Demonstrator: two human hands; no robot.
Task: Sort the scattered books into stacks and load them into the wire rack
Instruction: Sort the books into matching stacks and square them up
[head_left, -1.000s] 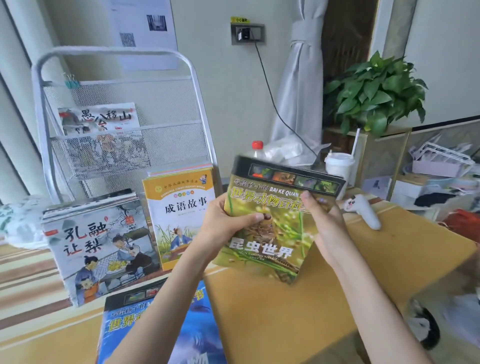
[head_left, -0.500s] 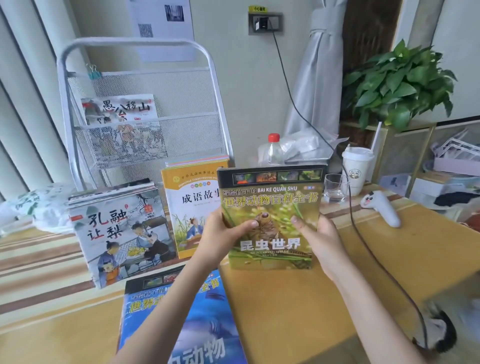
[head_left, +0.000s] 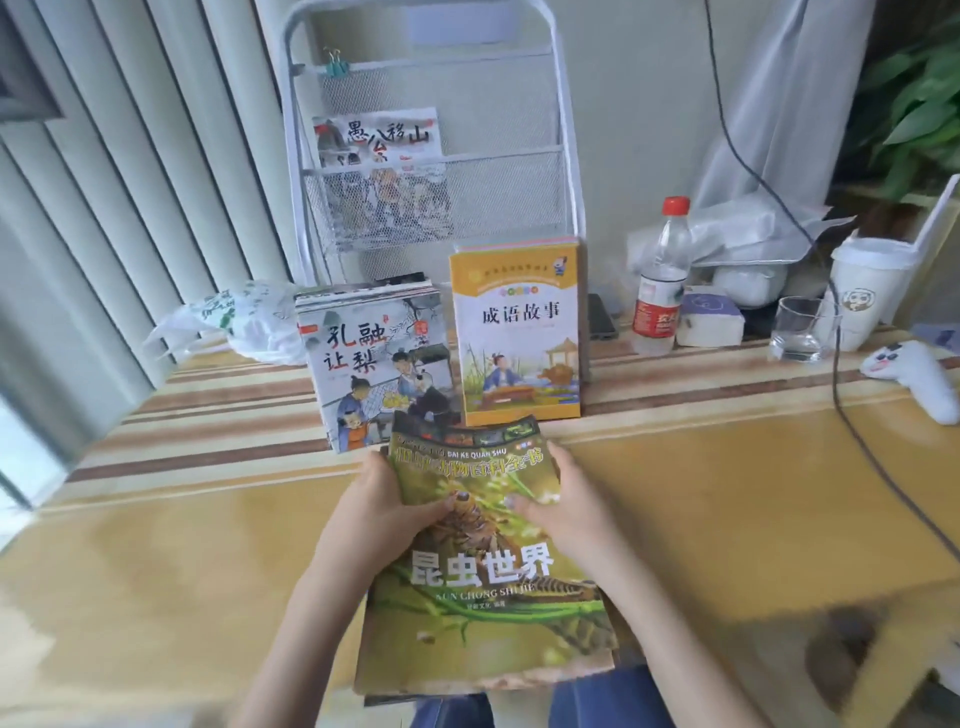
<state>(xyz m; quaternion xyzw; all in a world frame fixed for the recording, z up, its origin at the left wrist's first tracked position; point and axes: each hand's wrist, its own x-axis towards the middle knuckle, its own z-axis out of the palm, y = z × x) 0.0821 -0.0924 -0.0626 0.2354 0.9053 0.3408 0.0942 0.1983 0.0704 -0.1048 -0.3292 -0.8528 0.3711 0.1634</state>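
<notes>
Blinds far off to my left, beyond the table (head_left: 156, 571) edge. Plastic bag (head_left: 244, 322) lies up and left of my left hand (head_left: 382, 512). Ahead of that hand, a stack of picture books (head_left: 374, 364) stands leaning, ink-painting cover facing me; its lower corner sits just behind the top of the book I hold. Wire rack (head_left: 431, 156) stands behind the stack against the wall, one picture book (head_left: 384, 171) in its mesh pocket, a binder clip (head_left: 335, 62) on its top rail.

Left hand grips the left edge of the green insect book (head_left: 488, 597), thumb curled over the cover. Book lies tilted toward me, top edge bent, bottom end over the table's near edge, on top of more books; I cannot tell how many. Right hand (head_left: 563, 512) holds the right edge, thumb pressed on the cover.

Ahead of my right hand, yellow idiom-story books (head_left: 519, 332) stand upright beside the stack. Further right: phone (head_left: 601, 317), water bottle (head_left: 662, 275), glass (head_left: 800, 327), paper cup (head_left: 867, 291), white controller (head_left: 914, 374).
</notes>
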